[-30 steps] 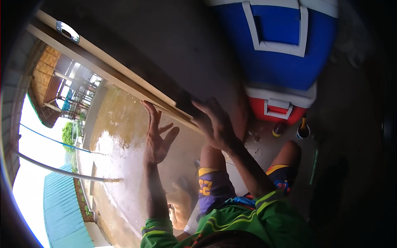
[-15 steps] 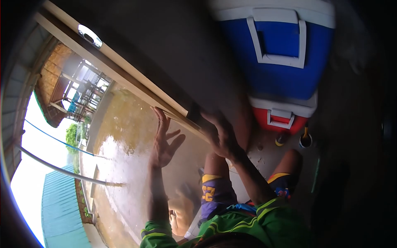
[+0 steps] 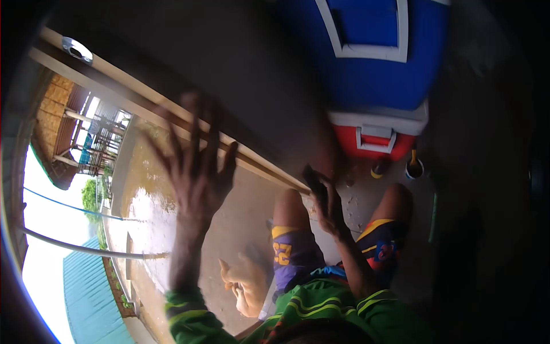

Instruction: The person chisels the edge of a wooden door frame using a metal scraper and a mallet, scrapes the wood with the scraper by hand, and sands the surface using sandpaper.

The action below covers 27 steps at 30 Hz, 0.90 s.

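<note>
A long wooden door edge (image 3: 252, 157) runs diagonally from the upper left to near my knees, with a metal plate (image 3: 77, 50) set in it at the far end. My left hand (image 3: 197, 166) is spread, its fingers blurred in front of the door edge; nothing shows in it. Close to the near end of the edge, my right hand (image 3: 327, 203) is closed around a small dark object (image 3: 312, 176), too dim to name.
A blue cooler (image 3: 378, 74) stands over a red cooler (image 3: 372, 137) at upper right. Beside them is a small container (image 3: 414, 168) with a yellow-handled brush. A tan dog (image 3: 246, 286) lies on the floor at left of my legs. Wet ground and a hut lie outside.
My left hand has risen over the door edge and spread its fingers. My right hand has moved down and right, off the edge. The view has shifted, with the coolers now higher.
</note>
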Motion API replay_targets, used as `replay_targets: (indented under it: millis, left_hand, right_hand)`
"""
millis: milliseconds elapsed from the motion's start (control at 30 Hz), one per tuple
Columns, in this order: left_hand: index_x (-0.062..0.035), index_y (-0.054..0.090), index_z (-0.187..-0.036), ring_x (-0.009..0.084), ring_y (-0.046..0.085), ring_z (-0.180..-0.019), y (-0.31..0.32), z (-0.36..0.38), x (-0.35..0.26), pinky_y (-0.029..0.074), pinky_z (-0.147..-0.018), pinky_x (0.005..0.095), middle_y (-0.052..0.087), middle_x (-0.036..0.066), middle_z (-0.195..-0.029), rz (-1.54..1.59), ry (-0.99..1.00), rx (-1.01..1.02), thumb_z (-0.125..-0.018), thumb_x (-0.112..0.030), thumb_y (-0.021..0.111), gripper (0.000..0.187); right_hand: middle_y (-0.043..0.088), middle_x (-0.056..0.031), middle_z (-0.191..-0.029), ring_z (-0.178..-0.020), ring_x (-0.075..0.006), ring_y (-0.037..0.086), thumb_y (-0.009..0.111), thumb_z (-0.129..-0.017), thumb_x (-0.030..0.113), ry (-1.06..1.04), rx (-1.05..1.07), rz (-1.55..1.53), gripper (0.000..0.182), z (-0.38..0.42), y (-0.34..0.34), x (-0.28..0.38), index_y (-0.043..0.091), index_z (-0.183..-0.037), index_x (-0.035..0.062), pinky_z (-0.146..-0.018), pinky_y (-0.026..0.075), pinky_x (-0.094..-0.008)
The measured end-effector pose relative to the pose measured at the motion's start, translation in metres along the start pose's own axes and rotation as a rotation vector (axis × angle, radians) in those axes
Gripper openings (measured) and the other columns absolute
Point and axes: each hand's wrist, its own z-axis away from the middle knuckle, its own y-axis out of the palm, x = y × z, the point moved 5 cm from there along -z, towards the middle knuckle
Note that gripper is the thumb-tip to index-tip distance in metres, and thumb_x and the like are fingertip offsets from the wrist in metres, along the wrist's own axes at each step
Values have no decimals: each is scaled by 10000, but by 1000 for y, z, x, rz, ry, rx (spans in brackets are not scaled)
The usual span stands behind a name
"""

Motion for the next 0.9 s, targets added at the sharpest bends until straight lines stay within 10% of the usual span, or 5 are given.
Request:
replay_targets:
  millis: [167, 233, 433, 533, 900]
  left_hand:
    - [102, 466, -1297, 339, 367, -1337, 87, 111, -77, 220, -1161, 434, 429, 227, -1396, 206, 452, 525, -900, -308, 502, 571]
    - [-66, 556, -1274, 293, 455, -1270, 80, 131, -97, 265, -1138, 478, 538, 130, -1313, 403, 861, 983, -870, -379, 568, 512]
    - [-24, 619, -1089, 303, 569, -1068, -5, 8, 1, 448, -972, 415, 608, 164, -1160, 181, 517, -122, -799, -99, 671, 304]
    - [-23, 391, -1389, 407, 290, -1353, -19, -19, 60, 323, -1066, 523, 307, 243, -1464, 115, -74, -472, -881, -202, 651, 598]
    - [-125, -47, -1509, 327, -106, -1443, 60, -9, 70, 25, -1163, 534, -104, 195, -1554, 451, -234, -304, -930, -631, 114, 786]
  right_hand:
    - [541, -168, -1228, -1095, -256, 555, 463, -972, 124, 122, -124, 93, 388, 17, -15, -13, 416, -1343, 19, -931, 458, -377]
    - [530, -159, -1269, -1141, -239, 539, 445, -981, 128, -131, -116, 324, 367, 15, -14, -8, 426, -1330, 16, -950, 450, -368]
    - [503, -200, -1306, -1224, -341, 488, 547, -917, 92, -389, 46, 247, 441, 2, 27, 33, 449, -1345, 48, -1009, 403, -404]
    - [514, -213, -1251, -1172, -355, 506, 595, -881, 92, -168, 89, 68, 498, -9, 57, 18, 448, -1355, 61, -978, 413, -422]
    - [564, -159, -965, -902, -305, 568, 650, -847, 95, -297, 133, 177, 461, -43, 39, 15, 533, -1293, 85, -814, 458, -389]
